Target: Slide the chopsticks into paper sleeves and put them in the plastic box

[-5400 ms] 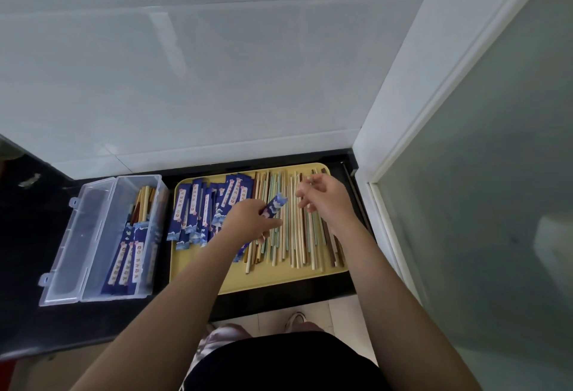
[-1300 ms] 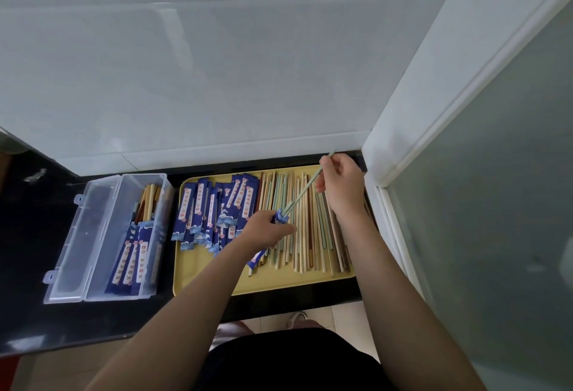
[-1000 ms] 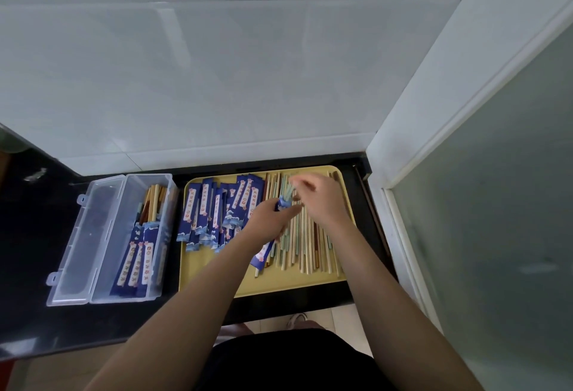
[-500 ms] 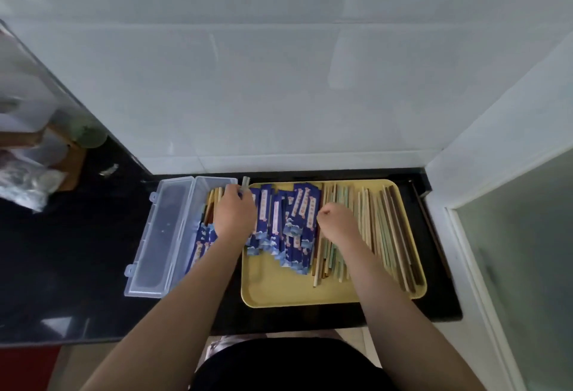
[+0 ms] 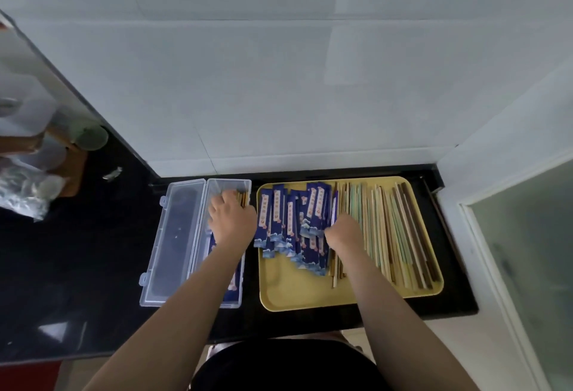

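Left hand (image 5: 231, 220) has swung over from the yellow tray (image 5: 288, 290) into the clear plastic box (image 5: 189, 245), fingers down on the sleeved chopsticks (image 5: 232, 285) inside (grip hidden, can't tell). Right hand (image 5: 344, 232) pinches a glossy blue paper sleeve (image 5: 319, 229) beside the loose chopsticks (image 5: 393, 229). Black desk (image 5: 77, 266).

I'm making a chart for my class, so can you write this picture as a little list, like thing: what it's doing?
left hand: inside the plastic box, over sleeved chopsticks; grip hidden
right hand: on the yellow tray, fingers curled at the edge of the sleeve pile
plastic box: clear, lid open flat to its left, on the black counter
paper sleeves: blue, heaped on the tray's left half
loose chopsticks: bare, lying on the tray's right half
yellow tray: right of the box
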Available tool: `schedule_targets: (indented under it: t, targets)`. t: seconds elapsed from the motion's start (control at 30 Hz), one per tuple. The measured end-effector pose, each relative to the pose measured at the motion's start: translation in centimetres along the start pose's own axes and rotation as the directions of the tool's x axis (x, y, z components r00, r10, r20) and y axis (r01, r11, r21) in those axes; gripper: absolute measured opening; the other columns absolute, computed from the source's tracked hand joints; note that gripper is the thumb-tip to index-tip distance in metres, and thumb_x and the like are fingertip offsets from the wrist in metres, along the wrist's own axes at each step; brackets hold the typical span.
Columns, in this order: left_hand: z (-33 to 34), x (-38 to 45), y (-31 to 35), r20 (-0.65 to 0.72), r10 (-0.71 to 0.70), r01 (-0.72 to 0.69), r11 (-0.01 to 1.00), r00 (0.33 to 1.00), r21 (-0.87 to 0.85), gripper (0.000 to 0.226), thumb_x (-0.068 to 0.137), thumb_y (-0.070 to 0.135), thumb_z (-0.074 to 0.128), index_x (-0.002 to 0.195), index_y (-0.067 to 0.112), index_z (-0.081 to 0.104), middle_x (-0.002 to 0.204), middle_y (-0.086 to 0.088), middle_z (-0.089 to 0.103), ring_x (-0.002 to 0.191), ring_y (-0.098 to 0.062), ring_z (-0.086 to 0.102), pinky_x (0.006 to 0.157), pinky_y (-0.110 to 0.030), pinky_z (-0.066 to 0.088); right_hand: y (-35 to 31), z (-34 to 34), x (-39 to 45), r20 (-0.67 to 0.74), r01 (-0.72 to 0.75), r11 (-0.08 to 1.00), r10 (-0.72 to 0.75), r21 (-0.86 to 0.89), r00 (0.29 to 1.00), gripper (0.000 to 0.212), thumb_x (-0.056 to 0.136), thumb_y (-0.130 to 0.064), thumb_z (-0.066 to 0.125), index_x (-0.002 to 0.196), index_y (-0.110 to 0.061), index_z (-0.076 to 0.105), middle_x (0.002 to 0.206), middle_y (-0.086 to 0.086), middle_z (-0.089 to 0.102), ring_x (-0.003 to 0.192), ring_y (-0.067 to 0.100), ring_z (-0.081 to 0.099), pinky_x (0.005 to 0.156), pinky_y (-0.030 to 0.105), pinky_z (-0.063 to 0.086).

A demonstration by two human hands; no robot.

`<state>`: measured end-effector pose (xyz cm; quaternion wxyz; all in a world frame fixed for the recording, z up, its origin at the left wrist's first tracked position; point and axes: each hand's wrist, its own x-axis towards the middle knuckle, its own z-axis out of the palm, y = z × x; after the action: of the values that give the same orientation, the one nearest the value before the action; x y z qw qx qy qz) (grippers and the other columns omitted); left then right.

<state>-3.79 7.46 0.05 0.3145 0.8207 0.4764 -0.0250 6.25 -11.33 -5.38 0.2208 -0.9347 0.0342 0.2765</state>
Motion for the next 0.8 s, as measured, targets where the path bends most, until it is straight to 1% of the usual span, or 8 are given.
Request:
schedule_targets:
  t: [0.23, 0.3, 0.4, 0.47, 0.53, 0.6, 0.67, 0.8]
  targets:
    - [3.4, -2.3, 4.8, -0.008, 0.414, -0.412, 0.905, 0.910, -0.104, 0.037, 0.090, 0.013, 0.061, 0.126, 0.012, 0.056, 0.132, -0.006, 0.047, 0.124, -0.024, 0.043, 0.101, -0.029, 0.034, 1.2, -6.0, -1.1, -0.160, 0.188, 0.939, -0.147, 0.288, 0.976, 0.015, 0.102, -0.028, 0.056, 0.098, -0.016, 0.065, 0.082, 0.003, 0.067, 0.065, 0.014, 0.062, 0.058, 0.024, 0.048]
    - [5.0, -3.8, 6.3, 0.001, 0.560, -0.559, 0.827, 0.829, -0.056, 0.046, 0.084, 0.017, 0.069, 0.128, 0.015, 0.057, 0.137, -0.005, 0.047, 0.130, -0.026, 0.042, 0.107, -0.034, 0.034, 1.4, -8.3, -1.8, -0.044, 0.219, 0.883, -0.221, 0.414, 0.974, 0.012, 0.099, -0.030, 0.063, 0.100, -0.020, 0.069, 0.079, 0.002, 0.068, 0.062, 0.013, 0.060, 0.059, 0.026, 0.049]
    - [7.1, -5.6, 8.5, 0.124, 0.706, -0.716, 0.680, 0.698, 0.159, 0.057, 0.085, 0.037, 0.071, 0.138, 0.028, 0.051, 0.149, 0.002, 0.043, 0.143, -0.023, 0.033, 0.120, -0.048, 0.021, 2.0, -10.8, -2.2, 0.180, 0.202, 0.925, -0.269, 0.322, 0.946, 0.015, 0.093, -0.037, 0.072, 0.098, -0.023, 0.070, 0.076, -0.001, 0.066, 0.060, 0.008, 0.056, 0.055, 0.019, 0.042]
    - [8.3, -6.5, 9.8, 0.288, 0.669, -0.725, 0.666, 0.685, 0.175, 0.038, 0.090, 0.047, 0.065, 0.123, 0.031, 0.060, 0.124, 0.007, 0.062, 0.122, -0.018, 0.054, 0.112, -0.044, 0.038, 2.9, -11.8, -2.0, 0.243, 0.189, 0.930, -0.271, 0.314, 0.931, 0.018, 0.091, -0.038, 0.073, 0.097, -0.021, 0.070, 0.076, 0.000, 0.067, 0.058, 0.008, 0.055, 0.053, 0.018, 0.041]
    - [8.9, -7.1, 10.6, 0.389, 0.538, -0.622, 0.773, 0.748, 0.125, 0.024, 0.092, 0.051, 0.061, 0.099, 0.028, 0.064, 0.088, 0.008, 0.067, 0.084, -0.013, 0.064, 0.080, -0.034, 0.056, 4.1, -12.1, -1.6, 0.227, 0.175, 0.905, -0.277, 0.387, 0.934, 0.018, 0.095, -0.037, 0.069, 0.098, -0.019, 0.069, 0.076, 0.003, 0.068, 0.057, 0.009, 0.055, 0.055, 0.021, 0.045]
    - [9.5, -7.5, 10.9, 0.409, 0.452, -0.546, 0.824, 0.793, 0.148, 0.025, 0.094, 0.049, 0.059, 0.084, 0.026, 0.059, 0.075, 0.006, 0.061, 0.065, -0.010, 0.058, 0.059, -0.027, 0.052, 6.0, -12.1, -0.9, 0.148, 0.129, 0.861, -0.228, 0.492, 0.962, 0.020, 0.100, -0.037, 0.061, 0.101, -0.018, 0.068, 0.078, 0.004, 0.069, 0.059, 0.011, 0.058, 0.060, 0.025, 0.050]
    - [9.8, -7.6, 10.4, 0.408, 0.402, -0.492, 0.859, 0.820, 0.142, 0.028, 0.094, 0.048, 0.060, 0.080, 0.023, 0.058, 0.072, 0.003, 0.059, 0.061, -0.010, 0.054, 0.054, -0.024, 0.045, 7.9, -11.6, 0.1, 0.064, 0.076, 0.876, -0.121, 0.476, 0.991, 0.019, 0.103, -0.032, 0.055, 0.107, -0.016, 0.066, 0.083, 0.006, 0.069, 0.064, 0.013, 0.061, 0.063, 0.027, 0.053]
    - [10.8, -8.4, 9.6, 0.413, 0.312, -0.388, 0.914, 0.856, 0.115, 0.030, 0.094, 0.048, 0.060, 0.081, 0.020, 0.061, 0.076, -0.002, 0.065, 0.068, -0.015, 0.066, 0.065, -0.035, 0.058, 11.8, -9.5, 1.6, 0.081, -0.007, 0.990, -0.004, 0.138, 0.997, 0.012, 0.101, -0.024, 0.057, 0.104, -0.014, 0.063, 0.090, 0.004, 0.068, 0.071, 0.016, 0.065, 0.070, 0.034, 0.060]
